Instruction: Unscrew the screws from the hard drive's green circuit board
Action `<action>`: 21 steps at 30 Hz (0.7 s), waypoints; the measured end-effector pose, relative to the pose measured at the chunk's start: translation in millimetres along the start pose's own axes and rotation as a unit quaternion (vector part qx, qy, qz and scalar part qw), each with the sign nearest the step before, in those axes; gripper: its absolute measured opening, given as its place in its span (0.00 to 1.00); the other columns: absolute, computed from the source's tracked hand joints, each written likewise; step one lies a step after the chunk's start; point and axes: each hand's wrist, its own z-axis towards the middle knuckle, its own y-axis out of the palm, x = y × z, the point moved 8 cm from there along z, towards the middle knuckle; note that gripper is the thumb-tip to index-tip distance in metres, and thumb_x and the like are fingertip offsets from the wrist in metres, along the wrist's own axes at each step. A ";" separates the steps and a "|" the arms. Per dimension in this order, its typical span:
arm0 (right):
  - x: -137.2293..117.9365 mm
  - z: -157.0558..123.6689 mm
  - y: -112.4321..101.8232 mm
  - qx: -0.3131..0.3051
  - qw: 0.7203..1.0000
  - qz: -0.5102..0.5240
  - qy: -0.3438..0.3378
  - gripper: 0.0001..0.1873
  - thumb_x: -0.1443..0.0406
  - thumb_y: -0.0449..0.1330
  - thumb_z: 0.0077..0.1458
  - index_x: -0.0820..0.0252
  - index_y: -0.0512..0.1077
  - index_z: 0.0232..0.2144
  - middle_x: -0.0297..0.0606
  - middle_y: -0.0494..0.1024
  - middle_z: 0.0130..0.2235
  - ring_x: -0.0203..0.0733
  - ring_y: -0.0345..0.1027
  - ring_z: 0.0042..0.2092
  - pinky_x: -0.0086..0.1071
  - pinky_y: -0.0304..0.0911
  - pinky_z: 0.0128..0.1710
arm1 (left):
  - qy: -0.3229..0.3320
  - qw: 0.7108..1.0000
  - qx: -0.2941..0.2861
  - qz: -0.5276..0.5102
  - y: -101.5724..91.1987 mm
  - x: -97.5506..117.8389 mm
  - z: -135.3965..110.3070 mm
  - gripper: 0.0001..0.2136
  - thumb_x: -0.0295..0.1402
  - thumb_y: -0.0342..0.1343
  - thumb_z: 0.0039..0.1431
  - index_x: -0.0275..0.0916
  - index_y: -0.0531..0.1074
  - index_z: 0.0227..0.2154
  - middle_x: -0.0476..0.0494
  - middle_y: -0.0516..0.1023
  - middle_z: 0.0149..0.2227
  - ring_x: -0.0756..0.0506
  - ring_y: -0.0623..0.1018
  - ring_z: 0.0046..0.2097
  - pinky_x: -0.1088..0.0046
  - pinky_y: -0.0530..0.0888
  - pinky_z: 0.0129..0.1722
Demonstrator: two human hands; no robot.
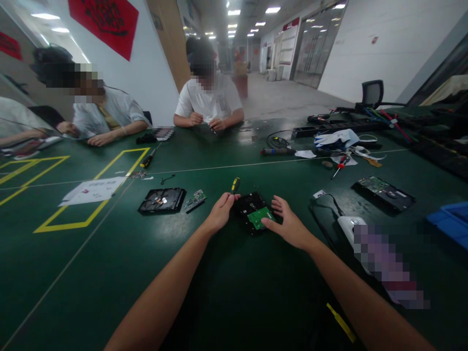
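A hard drive (244, 207) lies on the green table before me, its green circuit board (259, 217) facing up. At its left side, my left hand (220, 213) is closed around a screwdriver (236, 184) whose yellow-and-black handle points up and away. The lower part of the screwdriver is hidden by the fingers. My right hand (290, 225) is open at the drive's right side, fingers spread. Its thumb reaches over the circuit board's edge; whether it touches, I cannot tell.
Left of the drive are another hard drive (161, 201) and loose circuit parts (196, 200). To the right lie a third drive (383, 193), a white corded device (353, 229) and a blue bin (449, 222). Gloves (336, 140) and a red-handled screwdriver (341, 163) lie farther back. Several people sit opposite.
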 end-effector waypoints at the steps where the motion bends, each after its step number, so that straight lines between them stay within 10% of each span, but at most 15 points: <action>1: -3.1 -6.1 0.2 0.008 0.999 -0.045 -0.003 0.62 0.41 0.70 0.52 0.49 0.39 0.75 0.54 0.52 0.73 0.62 0.55 0.70 0.60 0.58 0.67 | 0.002 1.000 0.003 0.007 -2.8 -0.9 -2.2 0.18 0.52 0.51 0.69 0.41 0.73 0.41 0.38 0.80 0.55 0.38 0.76 0.60 0.56 0.66 0.64; 6: -14.9 -27.0 15.9 0.017 0.979 -0.203 0.008 0.75 0.38 0.74 0.41 0.44 0.31 0.75 0.52 0.43 0.74 0.73 0.43 0.73 0.67 0.52 0.67 | 0.002 0.999 0.007 0.046 -13.9 -4.1 -17.2 0.21 0.54 0.49 0.69 0.41 0.74 0.44 0.39 0.79 0.54 0.38 0.76 0.58 0.56 0.68 0.63; 10: -21.7 -27.2 23.2 0.046 0.966 -0.253 -0.006 0.76 0.45 0.77 0.40 0.44 0.31 0.75 0.52 0.48 0.70 0.72 0.52 0.69 0.66 0.55 0.66 | -0.012 0.999 0.011 0.032 -17.1 -2.5 -35.2 0.22 0.54 0.49 0.70 0.41 0.73 0.47 0.39 0.78 0.56 0.39 0.76 0.60 0.57 0.67 0.64; 21: -12.1 -9.5 10.0 -0.027 0.981 -0.186 -0.044 0.72 0.51 0.77 0.43 0.39 0.34 0.75 0.45 0.48 0.70 0.60 0.59 0.67 0.56 0.57 0.67 | -0.010 0.995 0.084 0.047 -24.9 -9.1 -78.5 0.21 0.53 0.47 0.71 0.42 0.74 0.48 0.40 0.78 0.55 0.39 0.76 0.60 0.56 0.68 0.64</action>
